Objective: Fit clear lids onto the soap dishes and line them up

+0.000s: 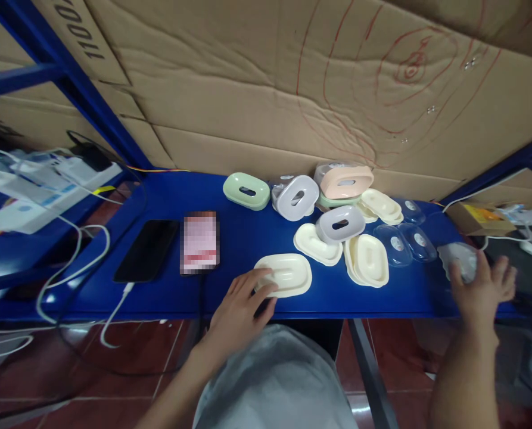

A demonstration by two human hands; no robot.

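Note:
My left hand (241,307) rests at the near edge of the blue table (167,286), its fingers curled over the left rim of a cream oval tray (288,275). My right hand (484,289) is at the table's right end with its fingers spread, slightly blurred. Its thumb side touches a pale grey piece (460,259). Just beyond lie a stack of cream trays (367,260), a grey slotted lid (341,224) on another cream tray (310,244), and clear lids (404,243).
Further back lie a green lid (246,190), a second grey lid (296,198) and a peach lid (344,180). A black phone (147,250) and a second phone (199,242) lie at left with cables. Cardboard walls the back. A power strip (75,170) sits far left.

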